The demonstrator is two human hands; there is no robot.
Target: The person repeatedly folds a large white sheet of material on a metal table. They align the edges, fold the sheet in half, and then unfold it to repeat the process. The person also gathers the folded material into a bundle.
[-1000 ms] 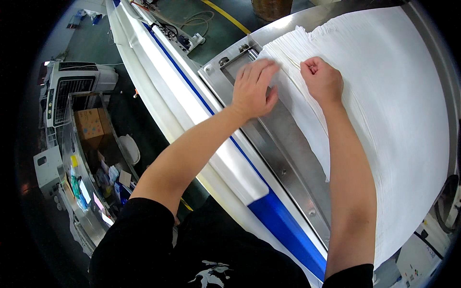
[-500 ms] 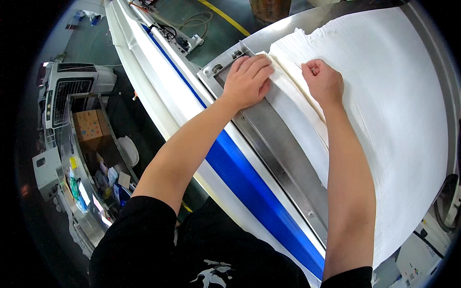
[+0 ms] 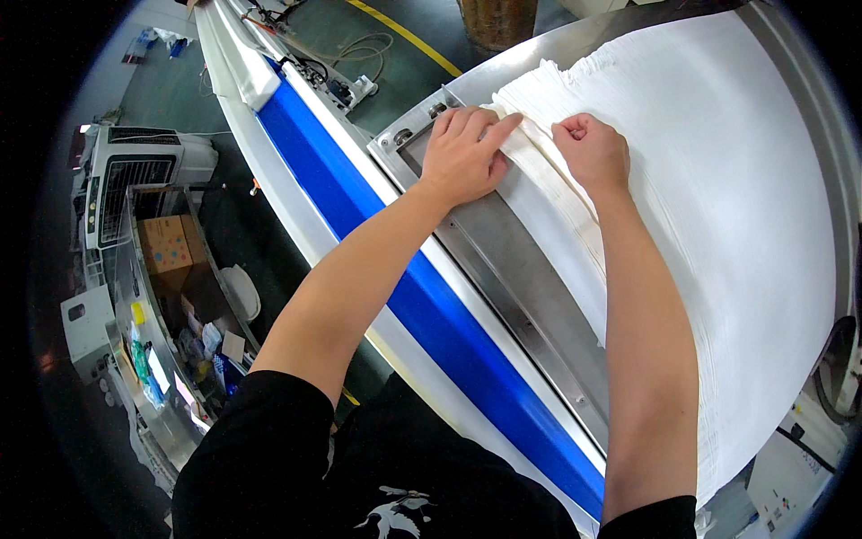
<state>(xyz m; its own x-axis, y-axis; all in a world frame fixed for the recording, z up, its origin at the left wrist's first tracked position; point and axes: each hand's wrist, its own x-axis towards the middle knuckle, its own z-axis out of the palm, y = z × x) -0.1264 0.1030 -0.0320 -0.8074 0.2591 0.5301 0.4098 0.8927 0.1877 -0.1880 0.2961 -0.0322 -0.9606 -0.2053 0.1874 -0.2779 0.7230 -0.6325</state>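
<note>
Left hand (image 3: 462, 153) is palm-down at upper centre, fingers extended side by side, thumb apart from the index; index tip touches the folded near edge of the white sheet stack (image 3: 718, 225). Can't tell if it grips anything underneath. Right hand (image 3: 594, 154) sits just beside it to the right, over the stack, curled into a loose fist; can't tell if a sheet is pinched inside.

Stack position: fills most of the right half of the frame, fanned in thin layers, ragged edge at top, creamier folded strip between the hands.

Surface: bare steel plate (image 3: 557, 296) shows along the stack's near side, bordered by a bolted steel frame (image 3: 512, 305). Left of that, a long blue strip (image 3: 431, 314) runs diagonally from upper left to lower right; white material (image 3: 256, 85) covers its upper-left end.

Room: dark green floor (image 3: 431, 85) at top. Air cooler (image 3: 135, 171) at left, open steel bin (image 3: 130, 278) below it. White control panel (image 3: 786, 481) at lower right.

Counts: 2 hands, 1 stack (layers too thin to count), 1 blue strip, 1 brown drum (image 3: 498, 22) at top, 1 air cooler, 1 cardboard box (image 3: 166, 247) in the bin, 1 control panel, 1 yellow floor line (image 3: 409, 38) at top centre. Small items in the bin overlap too much to count.
</note>
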